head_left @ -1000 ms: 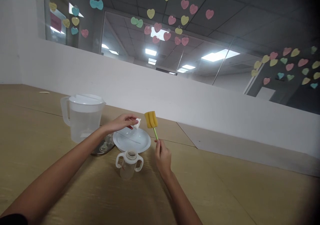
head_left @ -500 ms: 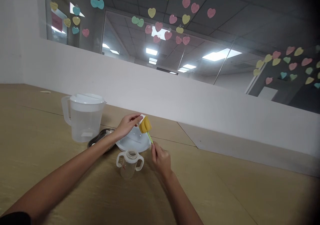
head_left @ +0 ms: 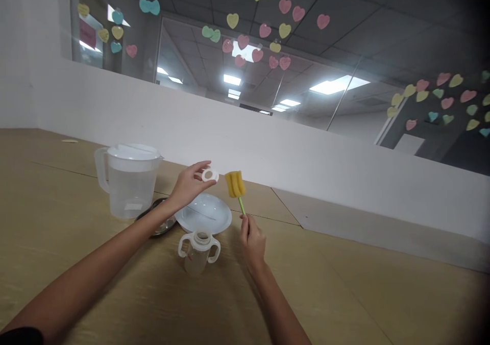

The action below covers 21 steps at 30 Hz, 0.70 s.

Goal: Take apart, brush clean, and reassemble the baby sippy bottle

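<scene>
My left hand (head_left: 191, 184) pinches a white bottle collar ring (head_left: 210, 175) by its edge, above the white bowl (head_left: 222, 220). My right hand (head_left: 252, 238) is closed around the green handle of a yellow sponge brush (head_left: 235, 184), whose head points up, just right of the ring and apart from it. Below the hands, a clear baby bottle (head_left: 196, 261) with two white side handles stands upright on the table, its mouth uncovered. Behind my left forearm, a metal tray (head_left: 165, 227) is partly hidden, so its contents are hard to make out.
A lidded translucent pitcher (head_left: 132, 187) stands at the left on the wooden table (head_left: 344, 294). Behind the table runs a low white wall (head_left: 268, 146) with glass above it, dotted with heart-shaped notes. A small flat piece (head_left: 69, 141) lies at the far left.
The sponge brush has come away from the ring, moving right and slightly up with my right hand. My left hand has shifted a little left and up, turning the ring so its hole shows.
</scene>
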Motion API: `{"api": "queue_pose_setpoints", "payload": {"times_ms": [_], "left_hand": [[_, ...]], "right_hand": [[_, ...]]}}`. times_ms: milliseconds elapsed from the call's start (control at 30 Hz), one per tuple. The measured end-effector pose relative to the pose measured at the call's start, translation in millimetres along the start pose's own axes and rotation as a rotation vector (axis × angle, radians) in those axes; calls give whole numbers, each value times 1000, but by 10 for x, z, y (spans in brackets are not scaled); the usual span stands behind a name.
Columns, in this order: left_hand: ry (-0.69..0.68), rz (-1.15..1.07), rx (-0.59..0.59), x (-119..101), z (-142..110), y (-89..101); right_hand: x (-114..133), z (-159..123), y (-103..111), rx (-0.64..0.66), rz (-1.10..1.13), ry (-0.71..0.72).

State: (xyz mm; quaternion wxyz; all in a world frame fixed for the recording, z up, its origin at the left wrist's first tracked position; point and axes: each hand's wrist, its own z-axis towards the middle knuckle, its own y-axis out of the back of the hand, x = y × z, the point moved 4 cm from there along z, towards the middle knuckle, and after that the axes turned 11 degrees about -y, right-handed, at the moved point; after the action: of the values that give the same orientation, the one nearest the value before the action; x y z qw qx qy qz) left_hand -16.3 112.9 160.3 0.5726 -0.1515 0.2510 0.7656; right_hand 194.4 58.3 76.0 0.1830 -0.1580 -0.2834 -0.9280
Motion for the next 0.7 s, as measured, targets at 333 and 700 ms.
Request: {"api": "queue_pose_setpoints", "payload": {"times_ms": [333,700], "left_hand": [[-276,434,315,-202,-70,-121],[217,877,943,83,-64,510]], "right_hand": [[3,12,-20,16,-124,-7],[3,26,27,-79,-111,54]]}}
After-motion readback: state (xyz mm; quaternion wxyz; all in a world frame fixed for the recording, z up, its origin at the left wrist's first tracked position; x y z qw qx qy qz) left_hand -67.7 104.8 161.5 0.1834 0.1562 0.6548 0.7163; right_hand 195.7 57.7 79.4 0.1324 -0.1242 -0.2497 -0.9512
